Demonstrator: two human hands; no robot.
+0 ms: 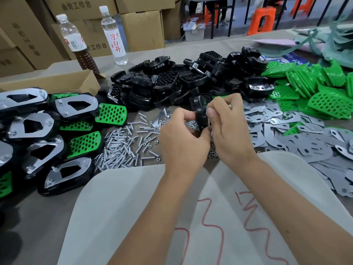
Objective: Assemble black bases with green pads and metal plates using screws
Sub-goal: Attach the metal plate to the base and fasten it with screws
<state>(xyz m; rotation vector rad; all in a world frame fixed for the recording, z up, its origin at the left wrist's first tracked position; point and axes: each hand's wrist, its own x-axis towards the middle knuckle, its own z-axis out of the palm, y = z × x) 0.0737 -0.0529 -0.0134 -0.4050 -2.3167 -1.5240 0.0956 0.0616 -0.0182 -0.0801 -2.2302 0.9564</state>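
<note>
This is a small factory or warehouse assembly station. A grey surface [47,217] carries sorted bulk parts: a heap of black bases [191,83] in the middle, loose screws [122,146] in front of that heap, green pads [313,88] to its right, grey metal plates [298,138] near the pads, and finished assemblies [44,131] stacked to its left. Behind the heap, stacked cardboard cartons [141,27] printed with Chinese characters line the back, two drink bottles [112,35] stand near them, and orange plastic stools [261,20] sit on the floor beyond.
</note>
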